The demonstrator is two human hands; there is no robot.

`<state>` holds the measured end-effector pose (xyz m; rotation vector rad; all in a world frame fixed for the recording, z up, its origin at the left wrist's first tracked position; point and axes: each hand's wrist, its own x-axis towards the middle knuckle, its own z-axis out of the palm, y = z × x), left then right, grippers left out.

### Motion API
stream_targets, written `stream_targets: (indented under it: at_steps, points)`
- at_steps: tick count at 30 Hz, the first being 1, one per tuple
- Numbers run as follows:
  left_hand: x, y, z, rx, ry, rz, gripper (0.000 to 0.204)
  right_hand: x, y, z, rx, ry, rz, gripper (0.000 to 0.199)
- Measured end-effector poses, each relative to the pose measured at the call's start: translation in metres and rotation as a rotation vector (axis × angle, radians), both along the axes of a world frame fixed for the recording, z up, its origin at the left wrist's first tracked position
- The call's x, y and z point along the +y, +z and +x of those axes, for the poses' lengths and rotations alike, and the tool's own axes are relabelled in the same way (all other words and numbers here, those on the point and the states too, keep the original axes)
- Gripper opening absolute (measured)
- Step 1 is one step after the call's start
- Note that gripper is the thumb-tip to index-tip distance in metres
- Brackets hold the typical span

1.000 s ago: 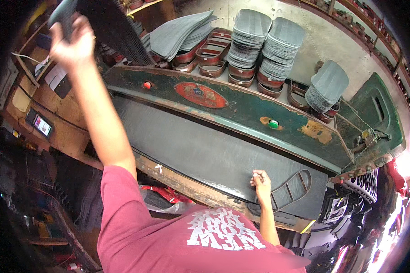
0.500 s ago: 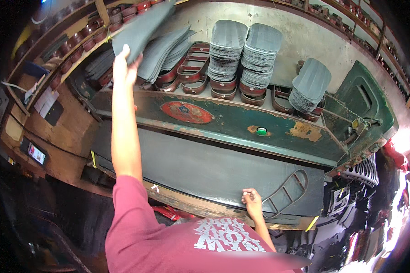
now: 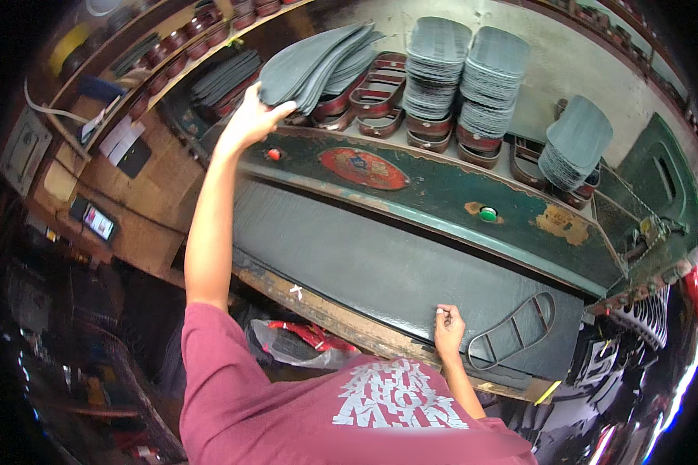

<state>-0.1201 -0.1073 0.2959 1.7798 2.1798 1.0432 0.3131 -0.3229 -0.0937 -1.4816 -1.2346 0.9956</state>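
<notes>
At the far left of the machine top lies a stack of grey sole-shaped sheets (image 3: 310, 66). My left hand (image 3: 252, 120) is at its near tip, thumb and fingers apart on either side of the end, touching the sheets. My right hand (image 3: 448, 332) rests by the front edge of a broad dark grey sheet (image 3: 349, 240), its fingers curled; whether they pinch anything small cannot be made out. Right of that hand, a sole-shaped metal cutting die (image 3: 514, 329) with crossbars lies on the sheet.
Behind stands a green machine beam (image 3: 442, 186) with a green button (image 3: 488, 214) and a red knob (image 3: 274, 155). Tall stacks of grey cut pieces (image 3: 436, 70) rest on red dies (image 3: 429, 128). A phone (image 3: 98, 222) lies on the wooden bench at left.
My left hand has come down with the sole-shaped sheet, which now lies on the left stack, and the fingers have spread. My right hand stays beside the die. The whole view has shifted.
</notes>
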Motion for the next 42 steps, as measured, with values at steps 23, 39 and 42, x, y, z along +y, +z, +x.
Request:
stream_targets:
  at_steps: [23,39,42]
  points:
    - [0.015,-0.005,-0.01,-0.401,-0.09,0.043,0.102,-0.004,0.006,-0.002,-0.127,0.022,0.131,0.01]
    - [0.064,-0.029,-0.078,-1.411,-0.166,0.232,0.034,-0.003,0.006,-0.003,-0.19,0.011,0.166,0.013]
    - [0.04,-0.047,-0.067,-1.333,-0.368,0.304,0.033,-0.003,-0.003,0.0,-0.18,-0.001,0.147,0.012]
